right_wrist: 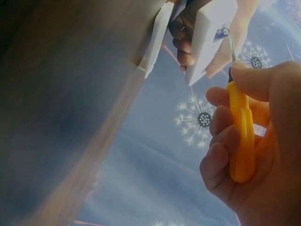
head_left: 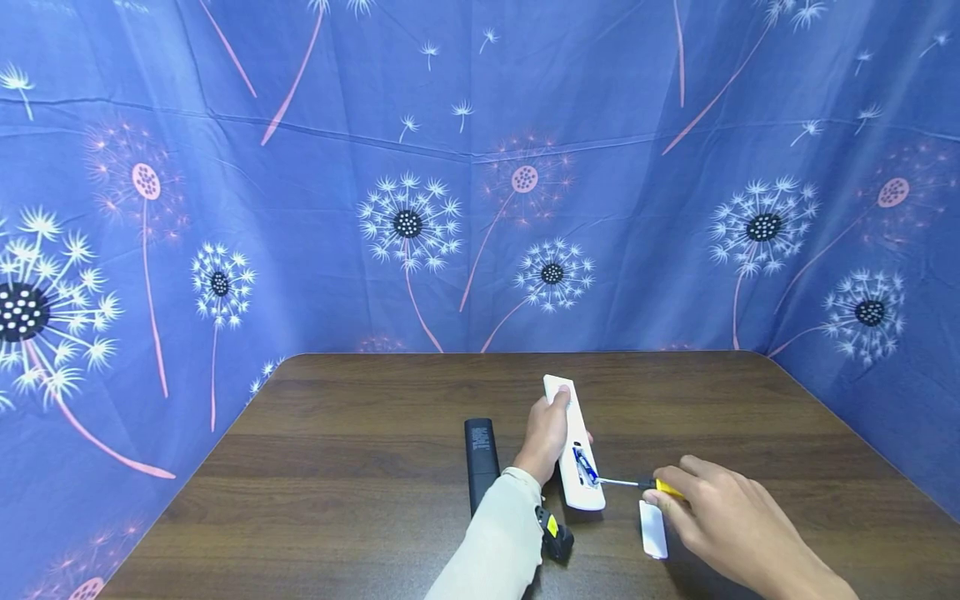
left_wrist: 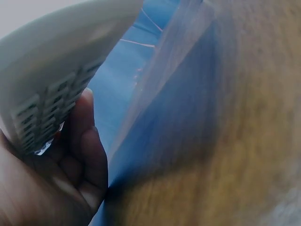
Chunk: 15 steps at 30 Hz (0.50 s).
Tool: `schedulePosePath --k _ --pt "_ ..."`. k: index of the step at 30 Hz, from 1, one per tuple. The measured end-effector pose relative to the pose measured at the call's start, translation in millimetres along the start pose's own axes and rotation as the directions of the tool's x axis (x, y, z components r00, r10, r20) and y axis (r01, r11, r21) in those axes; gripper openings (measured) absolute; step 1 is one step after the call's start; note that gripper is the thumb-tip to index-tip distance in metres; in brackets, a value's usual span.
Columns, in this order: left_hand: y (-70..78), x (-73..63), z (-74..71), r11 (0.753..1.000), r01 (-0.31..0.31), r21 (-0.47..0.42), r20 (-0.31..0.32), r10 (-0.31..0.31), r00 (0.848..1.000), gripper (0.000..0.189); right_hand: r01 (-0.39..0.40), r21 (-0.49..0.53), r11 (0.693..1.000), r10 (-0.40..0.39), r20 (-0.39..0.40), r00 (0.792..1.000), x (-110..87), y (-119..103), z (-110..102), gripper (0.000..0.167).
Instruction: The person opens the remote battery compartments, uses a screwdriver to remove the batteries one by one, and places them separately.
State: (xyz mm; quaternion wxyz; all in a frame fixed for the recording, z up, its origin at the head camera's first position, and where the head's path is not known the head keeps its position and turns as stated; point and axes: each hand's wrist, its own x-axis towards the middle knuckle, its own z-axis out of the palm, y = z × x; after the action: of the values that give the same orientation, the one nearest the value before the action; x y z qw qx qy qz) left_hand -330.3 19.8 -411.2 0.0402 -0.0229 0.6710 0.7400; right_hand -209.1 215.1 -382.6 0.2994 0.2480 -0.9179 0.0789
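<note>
My left hand [head_left: 547, 433] grips a white remote control [head_left: 576, 425], its back turned up and its battery compartment uncovered. Blue batteries [head_left: 585, 467] show inside that compartment. The remote's rows of buttons face down, as the left wrist view shows. In my right hand [head_left: 720, 508] is a screwdriver [right_wrist: 241, 136] with a yellow handle, fingers and thumb wrapped round it. Its metal shaft reaches left, and the tip is at the compartment by the battery end. A white battery cover [head_left: 653, 530] lies on the table just below the screwdriver.
A black remote control [head_left: 482, 458] lies to the left of my left forearm, partly hidden by the sleeve. A black strapped device [head_left: 555, 535] with a yellow mark is at the left wrist. The brown wooden table [head_left: 337, 467] ends at a blue dandelion-print curtain [head_left: 322, 250].
</note>
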Motion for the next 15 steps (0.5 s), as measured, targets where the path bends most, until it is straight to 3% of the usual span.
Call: schedulePosePath --k 15 --pt "1.6 3.2 4.3 0.999 -0.011 -0.034 -0.068 0.009 0.998 0.036 -0.033 -0.03 0.999 0.034 0.025 0.999 -1.3 2.7 5.2 0.021"
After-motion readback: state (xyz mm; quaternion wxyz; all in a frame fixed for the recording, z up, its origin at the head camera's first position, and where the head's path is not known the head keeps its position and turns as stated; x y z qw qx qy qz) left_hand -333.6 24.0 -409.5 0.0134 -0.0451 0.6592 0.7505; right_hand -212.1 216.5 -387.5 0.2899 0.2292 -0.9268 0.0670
